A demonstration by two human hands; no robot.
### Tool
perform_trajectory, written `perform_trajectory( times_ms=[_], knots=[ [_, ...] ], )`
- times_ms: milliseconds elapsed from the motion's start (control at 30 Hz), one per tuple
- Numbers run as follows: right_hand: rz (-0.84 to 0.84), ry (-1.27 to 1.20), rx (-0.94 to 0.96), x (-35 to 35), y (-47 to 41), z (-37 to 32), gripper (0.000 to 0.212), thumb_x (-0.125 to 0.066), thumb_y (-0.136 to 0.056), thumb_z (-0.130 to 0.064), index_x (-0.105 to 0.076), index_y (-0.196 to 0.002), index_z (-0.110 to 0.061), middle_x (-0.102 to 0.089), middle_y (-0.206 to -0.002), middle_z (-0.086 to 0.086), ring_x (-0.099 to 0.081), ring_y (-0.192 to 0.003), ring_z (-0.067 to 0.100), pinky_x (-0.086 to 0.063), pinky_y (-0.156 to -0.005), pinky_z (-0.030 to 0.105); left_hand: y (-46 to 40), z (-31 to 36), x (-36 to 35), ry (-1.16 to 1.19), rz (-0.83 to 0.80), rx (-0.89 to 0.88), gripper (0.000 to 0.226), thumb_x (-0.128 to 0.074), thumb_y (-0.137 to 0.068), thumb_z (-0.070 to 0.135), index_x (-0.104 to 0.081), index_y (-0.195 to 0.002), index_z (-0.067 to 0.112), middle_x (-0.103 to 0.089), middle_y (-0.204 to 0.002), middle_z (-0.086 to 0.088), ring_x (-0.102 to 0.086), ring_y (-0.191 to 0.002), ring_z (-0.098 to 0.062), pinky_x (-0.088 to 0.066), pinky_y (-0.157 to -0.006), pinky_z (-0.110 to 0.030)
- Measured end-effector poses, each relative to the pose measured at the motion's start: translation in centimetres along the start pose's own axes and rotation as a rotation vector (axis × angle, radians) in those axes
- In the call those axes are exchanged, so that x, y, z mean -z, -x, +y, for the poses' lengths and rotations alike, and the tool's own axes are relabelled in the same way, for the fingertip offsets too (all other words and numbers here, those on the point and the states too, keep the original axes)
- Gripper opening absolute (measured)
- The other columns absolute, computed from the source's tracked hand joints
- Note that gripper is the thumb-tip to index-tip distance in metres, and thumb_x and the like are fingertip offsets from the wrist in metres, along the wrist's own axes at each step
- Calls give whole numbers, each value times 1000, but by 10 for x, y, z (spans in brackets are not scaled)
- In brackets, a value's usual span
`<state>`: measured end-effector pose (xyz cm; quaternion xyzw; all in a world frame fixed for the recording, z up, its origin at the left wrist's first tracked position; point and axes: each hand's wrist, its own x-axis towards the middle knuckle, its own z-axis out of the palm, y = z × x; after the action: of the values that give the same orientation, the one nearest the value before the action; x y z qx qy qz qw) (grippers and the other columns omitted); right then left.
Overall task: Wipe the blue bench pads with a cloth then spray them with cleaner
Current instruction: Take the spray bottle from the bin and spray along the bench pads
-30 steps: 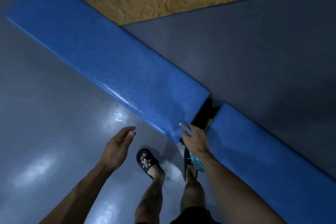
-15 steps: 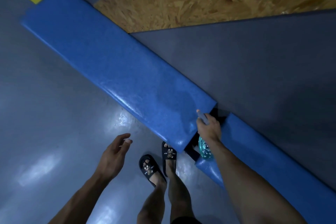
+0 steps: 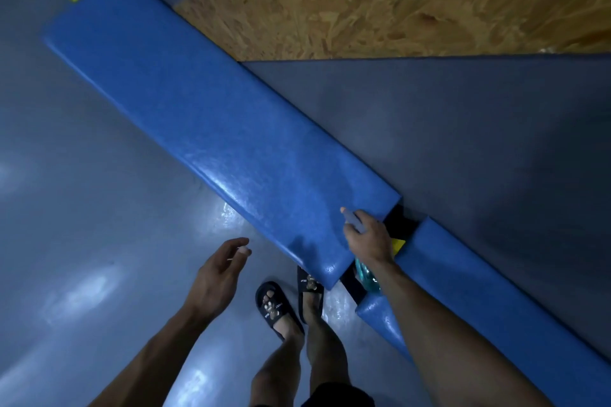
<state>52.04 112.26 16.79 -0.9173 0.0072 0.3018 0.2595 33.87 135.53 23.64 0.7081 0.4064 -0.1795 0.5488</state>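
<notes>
Head view. Right hand (image 3: 368,238) at five o'clock, fingers (image 3: 355,231) curled round a translucent teal plastic spray bottle (image 3: 367,276), grey-blue nozzle aimed up-left along the long blue vinyl-covered bench pad (image 3: 211,119), probably to mist its near end. Bottle body hanging below the wrist, over the dark gap before the second blue bench pad (image 3: 479,291) at four o'clock. Left hand (image 3: 216,271) at seven o'clock, fingers loose and released, holding nothing, apparently kept clear of the spray. No cloth visible. Black slide sandals (image 3: 274,306) on the glossy grey floor (image 3: 82,225) at six o'clock. Compared with half a second earlier: spraying hand farther over the long pad's end, feet closer together.
</notes>
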Motion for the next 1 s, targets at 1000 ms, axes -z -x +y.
perform_trajectory(
  times_ms=[1000],
  knots=[
    [-59,8,5,-10,-35,-42,26,-48,-72,-44,-53,-78,-19,-61,-75,3,-59,-75,33,-51,-66,41,-14,2,33,63,89,31,21,-46,-99,46,-62,-111,42,-70,-110,15,-64,-95,10,-50,-83,-25]
  ],
)
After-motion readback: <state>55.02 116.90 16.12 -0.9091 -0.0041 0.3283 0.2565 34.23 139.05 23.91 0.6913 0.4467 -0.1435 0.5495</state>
